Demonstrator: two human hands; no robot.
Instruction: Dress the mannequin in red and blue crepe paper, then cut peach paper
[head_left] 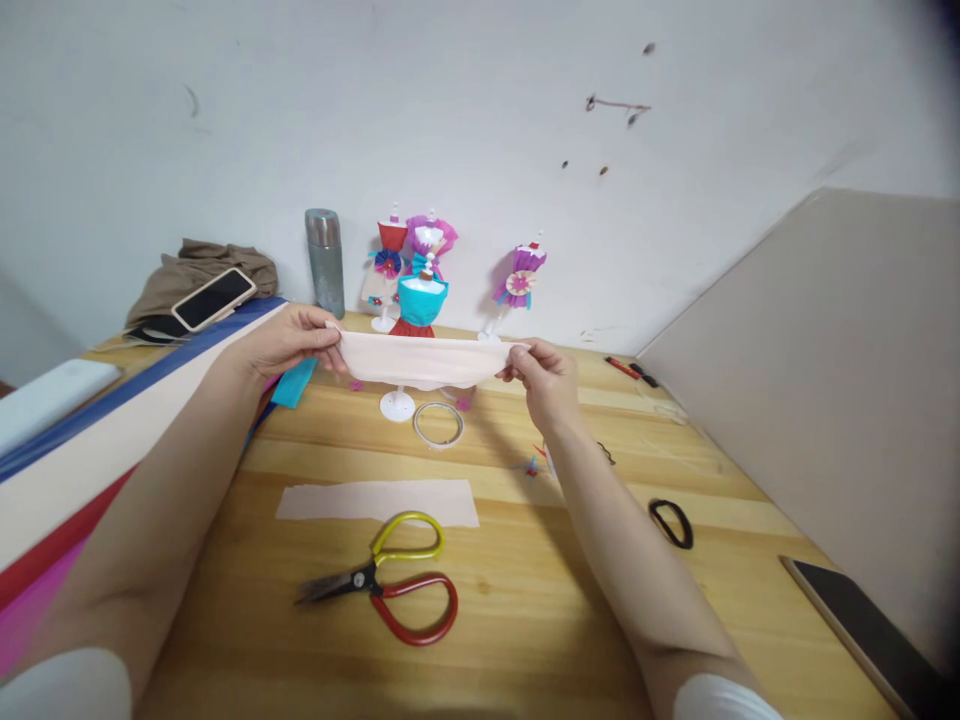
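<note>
A pale pink strip (420, 358), long and narrow, spans the gap between the left hand (304, 340) and the right hand (546, 380), one end pinched in each; it is held up nearly level, its broad side facing the person; the upper edge runs almost straight; the lower edge is wavy, sagging slightly midway between the hands.

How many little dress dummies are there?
4: a turquoise-and-red dummy in front, a red-topped one behind left, a purple ruffled one behind, and a purple, cream-flowered one farther right. The pale pink strip might hide more.
</note>
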